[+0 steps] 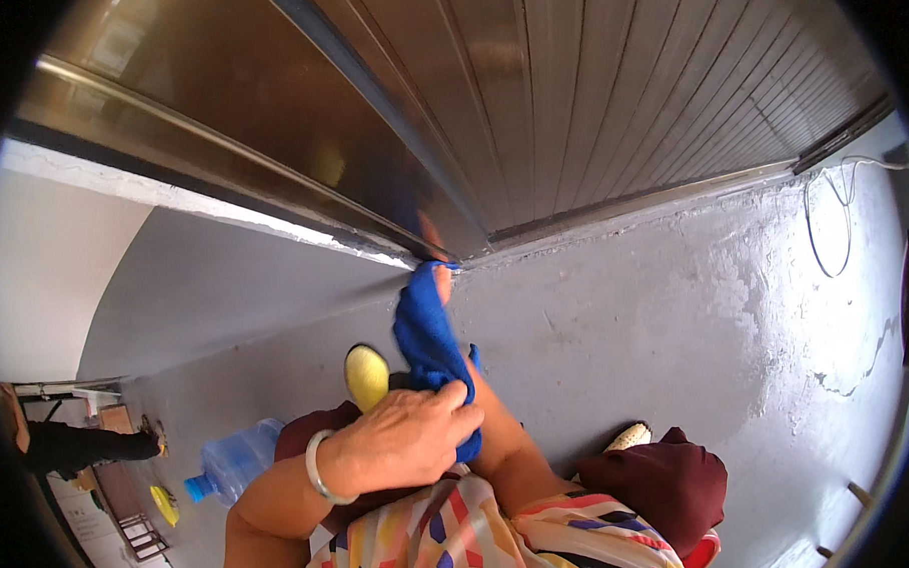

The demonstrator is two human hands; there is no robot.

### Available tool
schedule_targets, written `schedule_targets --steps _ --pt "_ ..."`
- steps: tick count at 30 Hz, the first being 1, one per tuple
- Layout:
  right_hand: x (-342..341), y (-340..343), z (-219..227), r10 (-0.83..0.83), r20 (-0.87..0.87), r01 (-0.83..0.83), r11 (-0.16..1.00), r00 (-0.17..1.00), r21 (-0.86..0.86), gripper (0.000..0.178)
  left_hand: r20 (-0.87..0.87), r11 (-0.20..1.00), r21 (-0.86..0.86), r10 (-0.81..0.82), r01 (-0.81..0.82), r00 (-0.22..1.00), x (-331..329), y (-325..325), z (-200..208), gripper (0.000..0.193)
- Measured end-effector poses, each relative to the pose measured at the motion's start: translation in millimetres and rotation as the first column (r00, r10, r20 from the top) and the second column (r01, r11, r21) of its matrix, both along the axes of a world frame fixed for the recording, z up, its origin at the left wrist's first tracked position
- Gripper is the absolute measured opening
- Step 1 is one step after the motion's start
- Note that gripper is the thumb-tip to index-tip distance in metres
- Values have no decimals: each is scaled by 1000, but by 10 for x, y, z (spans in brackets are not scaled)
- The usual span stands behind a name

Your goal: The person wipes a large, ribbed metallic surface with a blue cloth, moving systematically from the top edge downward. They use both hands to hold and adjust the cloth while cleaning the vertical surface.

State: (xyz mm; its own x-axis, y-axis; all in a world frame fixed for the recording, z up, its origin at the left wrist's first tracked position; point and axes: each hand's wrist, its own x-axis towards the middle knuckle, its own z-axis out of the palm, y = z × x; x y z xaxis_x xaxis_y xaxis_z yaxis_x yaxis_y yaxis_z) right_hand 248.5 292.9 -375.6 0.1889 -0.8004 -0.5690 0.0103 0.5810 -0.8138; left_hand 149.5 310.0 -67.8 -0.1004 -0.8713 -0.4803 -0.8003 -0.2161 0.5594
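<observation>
A blue cloth [428, 333] stretches between my two hands. My left hand [404, 437], with a pale bangle on its wrist, is closed on the cloth's lower end, close to my lap. My right arm reaches forward, and my right hand [442, 284] holds the upper end down low, at the foot of a shiny brown door panel [280, 108]. Cloth covers most of the right hand's fingers. That end touches or nearly touches the corner where the panel meets a ribbed brown panel [601, 99].
A large clear blue water bottle [238, 462] lies to the left on the grey floor [613, 330]. My yellow-toed shoe [366, 376] is beside the cloth. A loose cable [827, 232] hangs at the far right. Another person's dark-clothed leg [88, 446] shows at far left.
</observation>
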Motion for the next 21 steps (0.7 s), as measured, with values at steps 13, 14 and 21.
schedule_targets --steps 13,14,21 --pt "-111 -95 62 -6 57 5 1000 998 15 36 11 1000 2 -7 7 1000 -20 12 26 30" --pt "-131 -190 -131 -21 77 14 995 997 97 36 57 999 -15 -40 41 998 -21 -29 -24 28" --pt "-148 -83 383 -23 77 30 996 997 -87 35 -56 999 -12 -41 40 998 -73 5 -6 26"
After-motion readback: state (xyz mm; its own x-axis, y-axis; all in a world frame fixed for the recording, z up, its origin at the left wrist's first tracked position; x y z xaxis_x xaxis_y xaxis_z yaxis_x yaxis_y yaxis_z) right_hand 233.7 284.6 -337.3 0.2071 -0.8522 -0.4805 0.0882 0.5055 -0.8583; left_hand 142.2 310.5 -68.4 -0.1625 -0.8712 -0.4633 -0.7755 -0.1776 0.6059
